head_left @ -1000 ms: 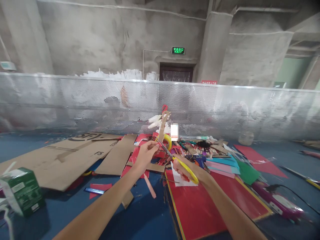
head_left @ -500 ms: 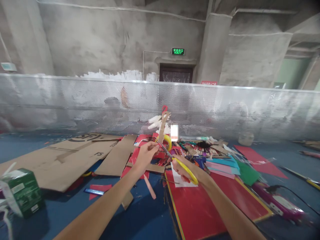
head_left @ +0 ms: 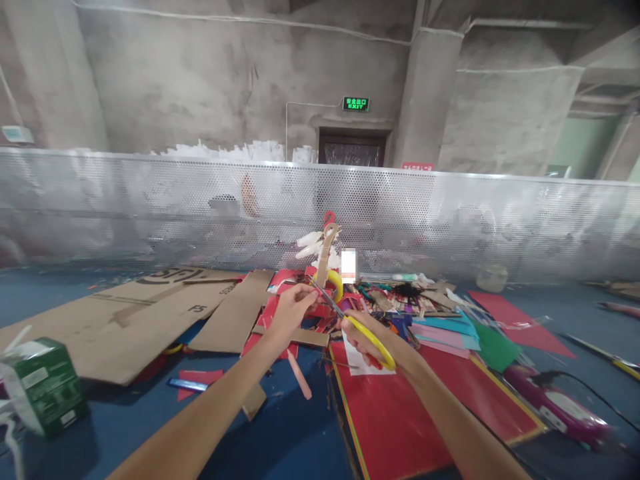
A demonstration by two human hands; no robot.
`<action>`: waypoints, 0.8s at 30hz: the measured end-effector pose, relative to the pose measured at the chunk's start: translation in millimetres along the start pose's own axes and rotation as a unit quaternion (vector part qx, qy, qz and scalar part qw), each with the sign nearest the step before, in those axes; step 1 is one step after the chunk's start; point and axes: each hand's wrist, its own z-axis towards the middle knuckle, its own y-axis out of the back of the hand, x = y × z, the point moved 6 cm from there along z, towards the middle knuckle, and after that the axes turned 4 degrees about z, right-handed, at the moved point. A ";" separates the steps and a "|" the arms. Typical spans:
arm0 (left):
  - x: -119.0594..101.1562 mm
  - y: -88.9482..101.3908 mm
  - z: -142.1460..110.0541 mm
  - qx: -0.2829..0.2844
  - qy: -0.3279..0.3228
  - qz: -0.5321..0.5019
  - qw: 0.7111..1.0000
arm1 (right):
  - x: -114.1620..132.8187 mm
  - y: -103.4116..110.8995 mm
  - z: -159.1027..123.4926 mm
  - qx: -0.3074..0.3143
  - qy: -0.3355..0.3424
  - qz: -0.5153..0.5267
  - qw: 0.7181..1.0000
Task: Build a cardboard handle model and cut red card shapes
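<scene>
Looks mid-cut on something small. Gripping yellow-handled scissors (head_left: 353, 321) in the right hand (head_left: 380, 332), above the far left corner of the red board (head_left: 395, 427), blades pointing out past it. Pinching what seems a small red piece (head_left: 319, 292) between left hand (head_left: 295, 303) fingers, beyond that same corner. Probably needs a steady pinch next, then closing blades. Can't make out the piece's shape behind fingers, or any blade contact.
</scene>
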 end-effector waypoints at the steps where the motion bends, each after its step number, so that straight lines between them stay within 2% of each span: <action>1: -0.2 0.0 -0.4 0.000 0.001 -0.001 1.000 | 0.9 0.2 -0.5 -0.001 0.002 0.000 1.000; 8: 3.2 1.7 -0.4 -0.002 0.018 -0.003 1.000 | -0.6 2.9 3.6 0.019 0.005 -0.031 0.999; 12: 2.5 17.4 8.9 -0.022 0.023 0.003 0.999 | -1.4 8.7 5.3 0.036 0.009 -0.069 0.997; 15: -9.0 34.7 17.7 -0.011 0.012 0.028 0.999 | -0.2 11.8 1.9 0.072 0.015 -0.107 0.992; 17: -23.0 41.5 19.9 0.031 -0.013 0.078 0.996 | 1.1 13.0 -0.9 0.089 0.029 -0.140 0.986; 18: -31.8 39.4 18.5 0.083 -0.044 0.140 0.986 | 1.9 13.1 -2.1 0.094 0.040 -0.162 0.981; 20: -44.8 35.0 11.9 0.156 -0.090 0.245 0.953 | 4.0 12.6 -3.8 0.094 0.064 -0.215 0.970; 24: -48.8 26.0 -1.0 0.231 -0.124 0.355 0.897 | 6.2 8.5 -4.9 0.098 0.066 -0.286 0.951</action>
